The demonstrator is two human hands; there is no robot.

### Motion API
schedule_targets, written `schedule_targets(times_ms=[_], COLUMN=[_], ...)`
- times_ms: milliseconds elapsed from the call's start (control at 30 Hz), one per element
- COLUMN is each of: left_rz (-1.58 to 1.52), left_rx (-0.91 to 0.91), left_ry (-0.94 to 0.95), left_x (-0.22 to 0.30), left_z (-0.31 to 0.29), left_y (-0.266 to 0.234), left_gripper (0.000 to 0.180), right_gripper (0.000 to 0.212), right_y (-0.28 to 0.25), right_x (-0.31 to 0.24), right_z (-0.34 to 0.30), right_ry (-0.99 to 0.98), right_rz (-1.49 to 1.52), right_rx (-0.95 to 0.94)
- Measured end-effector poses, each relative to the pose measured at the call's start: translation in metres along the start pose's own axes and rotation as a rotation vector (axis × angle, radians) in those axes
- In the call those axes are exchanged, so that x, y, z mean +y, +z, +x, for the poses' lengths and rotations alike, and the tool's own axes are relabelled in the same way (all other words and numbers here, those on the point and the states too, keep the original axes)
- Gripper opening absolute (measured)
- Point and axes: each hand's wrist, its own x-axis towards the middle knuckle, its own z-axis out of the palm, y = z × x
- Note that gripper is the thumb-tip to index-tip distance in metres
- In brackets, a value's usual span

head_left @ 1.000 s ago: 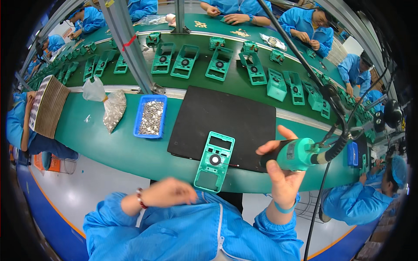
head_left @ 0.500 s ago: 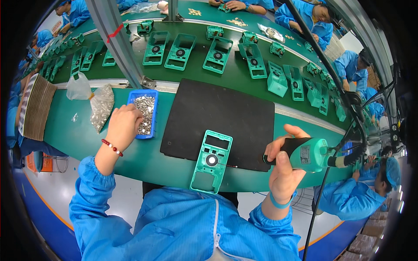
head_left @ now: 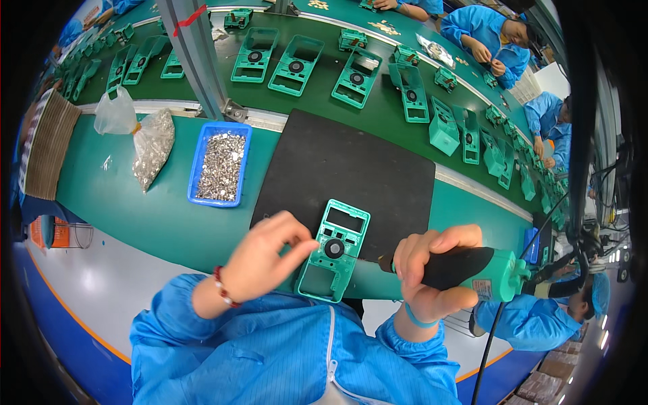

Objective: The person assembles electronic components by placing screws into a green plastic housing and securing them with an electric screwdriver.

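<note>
A green plastic casing with a round black speaker lies face up at the mat's near edge, one end towards me. My left hand is at its left side, thumb and forefinger pinched together by the casing's edge. Whatever sits between those fingertips is too small to make out. In my right hand is a green and black electric screwdriver, held level to the right of the casing. Its tip points left, but the end is hard to see.
A blue tray of small metal screws stands left of the black mat. Beyond it sits a tied plastic bag of metal parts. Several green casings line the belt behind. A metal post rises at the bench's far edge.
My left hand has left the screw tray and come right, to the casing's left edge. The screwdriver has shifted slightly down and towards me. The whole view has tilted a little.
</note>
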Motion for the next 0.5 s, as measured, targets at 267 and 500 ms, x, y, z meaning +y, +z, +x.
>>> schedule_targets(times_ms=[267,500], left_rz=[0.024,-0.021], left_rx=[0.059,-0.034], left_ry=[0.233,0.15], left_x=[-0.02,-0.022], left_z=[-0.012,-0.01], left_y=[0.036,0.032], left_gripper=[0.015,0.017], right_gripper=[0.051,0.044], right_y=[0.036,0.04], right_x=[0.005,0.011], right_z=[0.002,-0.001], right_ry=[0.046,0.028], right_rz=[-0.098,0.103], right_rx=[0.042,-0.052])
